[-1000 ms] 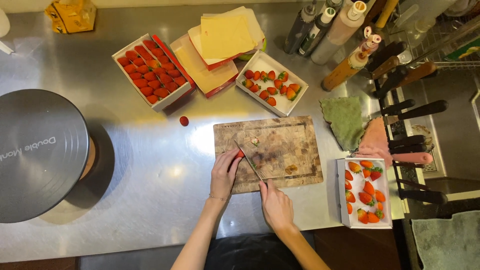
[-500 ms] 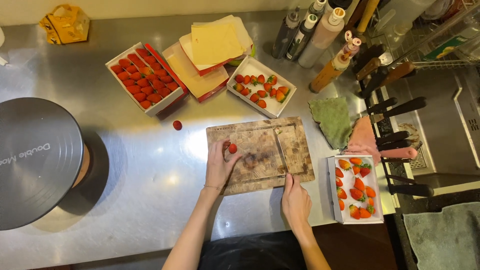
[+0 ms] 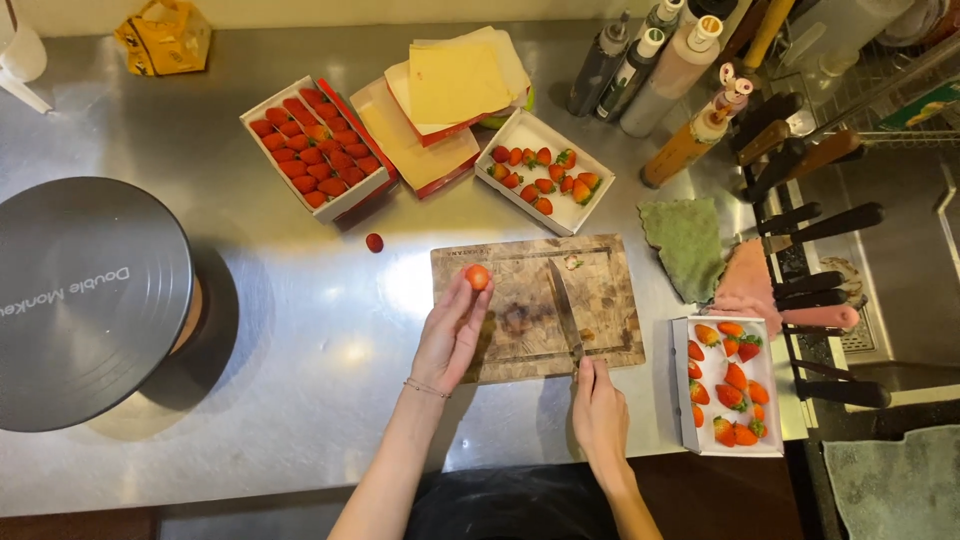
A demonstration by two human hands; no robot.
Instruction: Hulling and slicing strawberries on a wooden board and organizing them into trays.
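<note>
On the wooden board (image 3: pixel 600 300) at the middle of the steel counter (image 3: pixel 300 330), the left hand (image 3: pixel 450 335) pinches a strawberry (image 3: pixel 478 277) at its fingertips, over the board's far-left corner. The berry sits at the far end of that hand, just past the fingers. The right hand (image 3: pixel 598 410) is closed on the handle of a knife (image 3: pixel 565 310) at the board's near edge; the blade lies flat on the wood, pointing far. A loose berry (image 3: pixel 374 242) lies on the counter left of the board. A tray (image 3: pixel 728 385) of leafy strawberries stands right of the right hand; two more trays (image 3: pixel 545 170) stand farther off.
</note>
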